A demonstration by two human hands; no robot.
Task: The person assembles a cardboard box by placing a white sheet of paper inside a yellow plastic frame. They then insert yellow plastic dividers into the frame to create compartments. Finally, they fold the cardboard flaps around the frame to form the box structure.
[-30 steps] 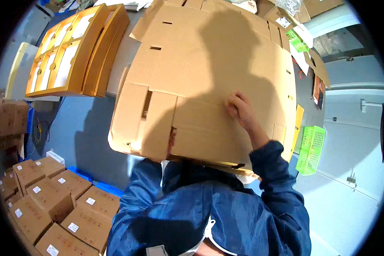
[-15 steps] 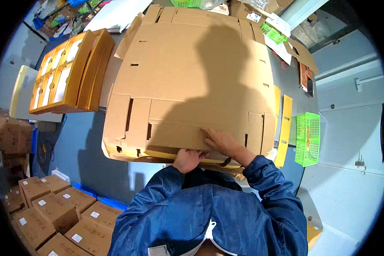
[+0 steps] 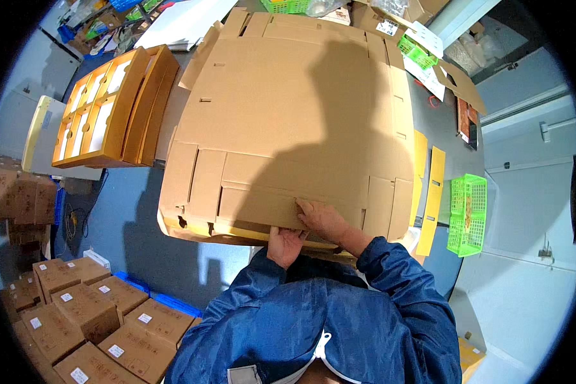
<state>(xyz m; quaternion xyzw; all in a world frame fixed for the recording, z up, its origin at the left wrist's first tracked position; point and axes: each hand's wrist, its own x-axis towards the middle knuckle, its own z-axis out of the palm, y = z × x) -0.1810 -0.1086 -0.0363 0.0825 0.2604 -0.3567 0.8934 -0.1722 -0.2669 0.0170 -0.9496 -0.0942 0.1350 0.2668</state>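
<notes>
while the right hand [image 3: 323, 219] presses flat, fingers apart, the left hand [image 3: 285, 245] pinches the near edge of the cardboard sheet [image 3: 288, 121] at centre frame; light, stiff, bulky.

Both forearms, in dark blue jacket sleeves, come up from the lower edge and bend inward toward each other. The left hand [image 3: 285, 245] is raised with its fingers curled upward, thumb side toward the right hand. The right hand [image 3: 323, 219] lies just above it, palm down, fingers spread flat and pointing left, wrist bent.
</notes>
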